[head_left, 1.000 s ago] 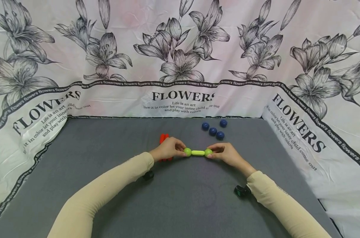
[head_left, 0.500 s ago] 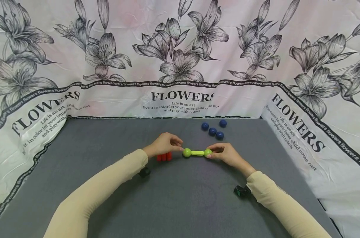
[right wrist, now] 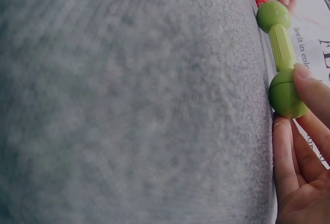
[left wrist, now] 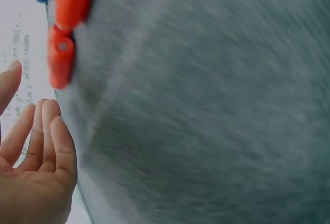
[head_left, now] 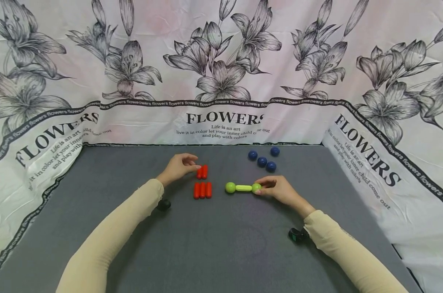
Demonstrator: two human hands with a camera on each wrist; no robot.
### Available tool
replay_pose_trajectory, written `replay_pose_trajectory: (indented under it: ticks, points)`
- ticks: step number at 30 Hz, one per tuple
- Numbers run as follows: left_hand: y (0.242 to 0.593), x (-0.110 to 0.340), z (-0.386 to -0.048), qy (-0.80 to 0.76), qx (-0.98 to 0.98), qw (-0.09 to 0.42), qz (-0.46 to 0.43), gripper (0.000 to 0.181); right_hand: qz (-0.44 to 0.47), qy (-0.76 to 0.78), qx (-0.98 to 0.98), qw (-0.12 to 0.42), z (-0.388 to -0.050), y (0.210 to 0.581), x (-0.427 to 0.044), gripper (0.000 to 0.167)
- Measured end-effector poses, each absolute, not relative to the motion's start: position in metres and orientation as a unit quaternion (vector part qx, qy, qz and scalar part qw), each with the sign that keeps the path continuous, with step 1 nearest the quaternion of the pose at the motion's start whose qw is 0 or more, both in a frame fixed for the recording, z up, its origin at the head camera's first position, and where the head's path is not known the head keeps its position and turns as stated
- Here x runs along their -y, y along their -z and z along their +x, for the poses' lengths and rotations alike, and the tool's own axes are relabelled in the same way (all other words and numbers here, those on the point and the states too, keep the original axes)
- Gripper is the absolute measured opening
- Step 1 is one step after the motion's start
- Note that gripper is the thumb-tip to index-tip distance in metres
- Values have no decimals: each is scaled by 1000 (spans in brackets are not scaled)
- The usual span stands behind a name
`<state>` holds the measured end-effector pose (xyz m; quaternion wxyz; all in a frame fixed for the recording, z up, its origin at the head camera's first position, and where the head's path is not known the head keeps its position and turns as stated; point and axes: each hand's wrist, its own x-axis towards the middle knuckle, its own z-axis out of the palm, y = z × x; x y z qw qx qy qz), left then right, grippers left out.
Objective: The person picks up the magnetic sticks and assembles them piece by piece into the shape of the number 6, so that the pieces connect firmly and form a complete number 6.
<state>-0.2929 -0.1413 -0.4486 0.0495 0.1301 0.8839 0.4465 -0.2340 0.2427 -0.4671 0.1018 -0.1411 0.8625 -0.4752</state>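
A green dumbbell-shaped piece [head_left: 243,188], two balls joined by a ribbed bar, lies in the middle of the table. My right hand [head_left: 280,192] pinches its right ball; the right wrist view shows thumb and fingers around that green ball [right wrist: 286,94]. Its left ball is untouched. My left hand [head_left: 178,167] is at the left of two red sticks [head_left: 205,171], its thumb beside them; in the left wrist view the left hand [left wrist: 38,167] has its fingers apart and holds nothing. Nearer me lie three more red sticks [head_left: 202,190], side by side.
Several blue balls [head_left: 262,162] lie behind the green piece, towards the back right of the grey table [head_left: 214,244]. A white cloth [head_left: 221,122] printed with flowers hangs at the back and along the sides.
My left hand has let go of the green piece's left ball and moved left and back, uncovering the red sticks. My right hand has kept its pinch in the same place.
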Motion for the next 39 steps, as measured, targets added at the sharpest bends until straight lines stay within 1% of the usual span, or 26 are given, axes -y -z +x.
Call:
replay_pose_trajectory:
  ticks: [5,9,19,28,35,39]
  points:
    - [457,149,-295,-438,-887,79,121,51,-142,474,-862,106,-234,467,-242,38]
    - [458,147,-296,-429,-888,92,140,53,-140,476,-862,103,-234,466,-242,37]
    - [460,141,-293,-429,-887,84,149,45,-140,479,-860,105,-236,466,-242,37]
    - [466,141,-291,-430,-887,64,157,41,-133,474,-864,110,-235,465,-241,38]
    - [461,141,-289,-458,-873,73,153,43,-133,477,-862,108,-236,465,-241,38]
    - [459,139,-286,-460,-873,79,145,42,-131,475,-863,111,-235,464,-241,38]
